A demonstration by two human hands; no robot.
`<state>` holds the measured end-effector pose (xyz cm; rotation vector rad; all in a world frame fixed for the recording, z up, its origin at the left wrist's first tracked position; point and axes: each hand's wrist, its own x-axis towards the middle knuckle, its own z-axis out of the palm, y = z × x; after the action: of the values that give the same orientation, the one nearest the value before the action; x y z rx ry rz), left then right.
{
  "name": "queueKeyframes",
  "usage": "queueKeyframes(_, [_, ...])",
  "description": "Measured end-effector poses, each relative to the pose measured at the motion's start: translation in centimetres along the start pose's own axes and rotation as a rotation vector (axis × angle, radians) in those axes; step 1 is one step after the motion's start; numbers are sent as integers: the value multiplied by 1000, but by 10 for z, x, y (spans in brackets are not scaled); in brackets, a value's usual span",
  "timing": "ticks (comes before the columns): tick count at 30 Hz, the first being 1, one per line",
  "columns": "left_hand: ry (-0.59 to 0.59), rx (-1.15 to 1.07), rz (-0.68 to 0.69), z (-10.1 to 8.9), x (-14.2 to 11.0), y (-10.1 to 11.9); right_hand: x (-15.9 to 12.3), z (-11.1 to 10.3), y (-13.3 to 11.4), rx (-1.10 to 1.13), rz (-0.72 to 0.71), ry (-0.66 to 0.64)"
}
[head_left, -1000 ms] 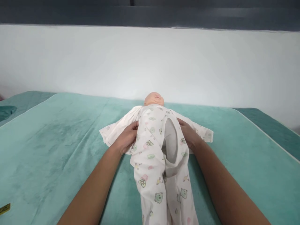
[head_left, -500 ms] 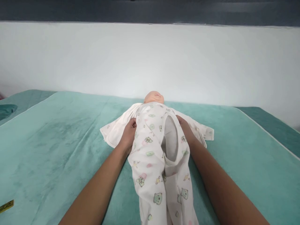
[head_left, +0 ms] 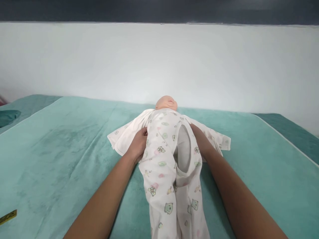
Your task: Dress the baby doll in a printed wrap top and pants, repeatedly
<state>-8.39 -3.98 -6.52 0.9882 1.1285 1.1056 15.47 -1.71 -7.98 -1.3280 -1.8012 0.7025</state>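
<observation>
A baby doll [head_left: 166, 103] lies on its back, its head toward the wall. White baby pants [head_left: 161, 166] printed with green bears cover its front, with an oval opening at the crotch. Beneath them a white baby shirt [head_left: 128, 134] spreads its sleeves to both sides. My left hand [head_left: 139, 142] presses against the left edge of the pants near the chest, its fingers curled and partly hidden by cloth. On the opposite edge is my right hand [head_left: 199, 139], most of its fingers out of sight behind the pants.
A light green plush cover [head_left: 69, 159] lies under everything, with darker green fabric [head_left: 294, 132] along the sides. Behind stands a white wall [head_left: 159, 63]. A yellow-and-black strip [head_left: 8, 216] lies at the lower left, and a dark green item [head_left: 9, 118] at the far left.
My left hand has shifted slightly inward and up along the pants' edge. The shirt's lower flap on the right has shifted outward. The camera view has tilted a little.
</observation>
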Motion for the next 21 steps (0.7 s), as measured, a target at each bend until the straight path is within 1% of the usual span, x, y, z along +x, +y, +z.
queueKeyframes(3, [96,52,73,2,1,-1,-1,3,2,21,39,67])
queueKeyframes(5, [141,69,105,2,4,-5,-1,6,1,39,52,85])
queueKeyframes(8, [195,64,138,2,8,-12,1,7,-3,65,34,65])
queueKeyframes(11, [249,40,135,1,10,-16,3,8,-10,111,19,32])
queueKeyframes(13, [257,14,134,1,11,-17,4,9,-13,118,25,22])
queueKeyframes(15, [251,9,148,2,11,-16,4,10,-14,85,38,41])
queueKeyframes(18, [240,21,175,2,10,-14,5,14,-9,21,59,82])
queueKeyframes(21, [223,-42,167,3,10,-15,7,18,-3,11,92,122])
